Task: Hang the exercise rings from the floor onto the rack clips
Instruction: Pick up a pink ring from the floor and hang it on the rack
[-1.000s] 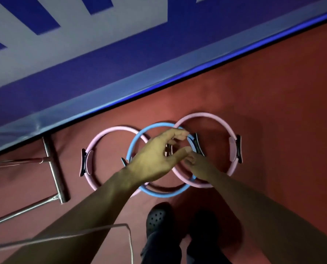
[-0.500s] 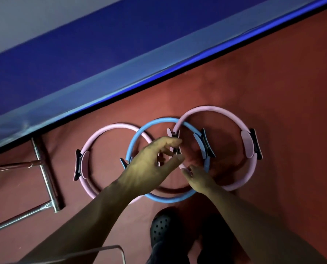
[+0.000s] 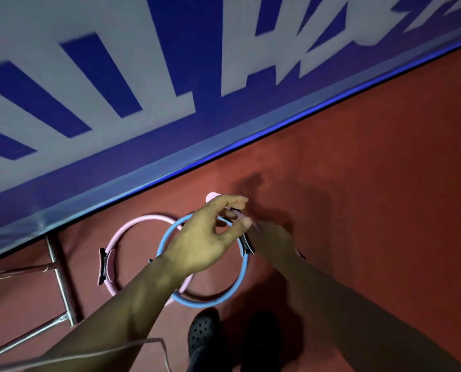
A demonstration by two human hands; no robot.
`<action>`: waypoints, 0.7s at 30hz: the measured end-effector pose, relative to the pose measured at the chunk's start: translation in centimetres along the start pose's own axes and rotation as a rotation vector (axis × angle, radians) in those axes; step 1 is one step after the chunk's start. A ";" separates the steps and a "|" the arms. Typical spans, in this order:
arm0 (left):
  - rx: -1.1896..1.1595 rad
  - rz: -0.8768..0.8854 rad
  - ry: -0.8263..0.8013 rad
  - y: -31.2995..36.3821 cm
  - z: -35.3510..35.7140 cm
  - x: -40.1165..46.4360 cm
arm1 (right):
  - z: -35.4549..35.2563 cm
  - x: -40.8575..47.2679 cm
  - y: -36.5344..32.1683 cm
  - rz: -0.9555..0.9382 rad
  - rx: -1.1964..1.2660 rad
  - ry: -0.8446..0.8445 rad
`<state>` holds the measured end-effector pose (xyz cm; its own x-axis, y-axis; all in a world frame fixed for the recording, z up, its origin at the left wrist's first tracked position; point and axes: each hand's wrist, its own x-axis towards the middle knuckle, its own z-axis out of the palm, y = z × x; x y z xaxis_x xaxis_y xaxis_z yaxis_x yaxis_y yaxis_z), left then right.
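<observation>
1. Mostly blurred: the head view smears the wall banner [image 3: 116, 84], and we can't read its lettering.
2. Hidden: our left hand [image 3: 210, 237] covers the middle of the scene. The second pink ring [image 3: 212, 196] shows only as a pink pad above the left fingers plus a sliver by the right wrist; the rest sits behind both hands. Whether it is off the floor [image 3: 371, 183] we can't tell.
3. Cut off: the steel rack frame [image 3: 60, 280] runs out of the left edge; we see only its base tubes, no clips. A thin cable [image 3: 132, 345] crosses the bottom of the frame.
4. Left hand: forearm comes from bottom left, palm down, fingers loosely curved and spread, thumb and forefinger apart. It hovers over the blue ring [image 3: 246, 275] and holds nothing we can see.
5. Right hand [image 3: 271, 234]: reaches in from bottom right, lower and in shadow, next to the blue ring's black handle [image 3: 246, 244]. Fingers appear curled round the second pink ring's rim; grip is dim, partly blocked by the left hand.
6. Rings: the pink ring [image 3: 116, 237] lies flat on the floor near the wall base, and the blue ring overlaps its right side.
7. Our dark clog [image 3: 203, 331] is just below the blue ring.
</observation>
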<state>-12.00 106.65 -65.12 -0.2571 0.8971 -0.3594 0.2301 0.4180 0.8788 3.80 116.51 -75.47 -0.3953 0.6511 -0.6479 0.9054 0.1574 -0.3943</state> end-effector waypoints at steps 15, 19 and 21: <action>0.202 0.174 0.307 27.3 -14.6 -16.2 | -26.1 -21.7 -19.6 -0.520 -0.082 0.108; 0.267 0.204 0.435 34.1 -20.1 -24.2 | -30.9 -30.6 -27.5 -0.701 -0.177 0.082; 0.289 0.223 0.510 36.6 -22.3 -28.4 | -32.3 -35.0 -31.2 -0.774 -0.223 0.068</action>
<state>-17.23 93.30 -15.77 -0.5723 0.8161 0.0805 0.5562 0.3141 0.7694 -5.60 112.78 -19.40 -0.9191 0.3391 -0.2006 0.3910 0.7220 -0.5709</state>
